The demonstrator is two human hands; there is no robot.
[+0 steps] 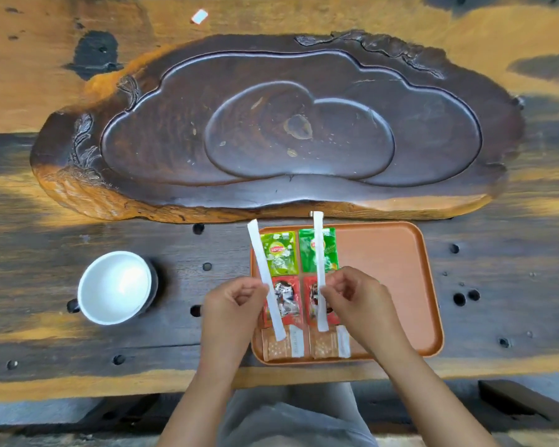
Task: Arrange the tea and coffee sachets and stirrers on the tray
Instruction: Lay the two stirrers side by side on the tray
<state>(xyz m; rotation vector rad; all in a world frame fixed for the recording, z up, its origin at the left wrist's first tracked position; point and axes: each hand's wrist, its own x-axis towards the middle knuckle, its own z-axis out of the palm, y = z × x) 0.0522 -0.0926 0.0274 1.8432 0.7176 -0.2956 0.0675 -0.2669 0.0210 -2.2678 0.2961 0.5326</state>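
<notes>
Clearly I am holding one paper-wrapped stirrer in each hand: left hand pinched on the left stirrer, right hand on the right stirrer, hands apart, probably to lay them parallel over the columns. On the orange tray, at 9 o'clock, lie six sachets: two green tea sachets, two red coffee sachets, two brown sachets. A white cup sits off-tray, at 9 o'clock.

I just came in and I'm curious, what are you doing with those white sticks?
A person is laying out a drinks tray. Each hand, left hand and right hand, pinches one paper-wrapped stirrer above the orange tray. Green tea sachets, red coffee sachets and brown packets already lie there in neat rows. A white bowl sits nearby.
</notes>
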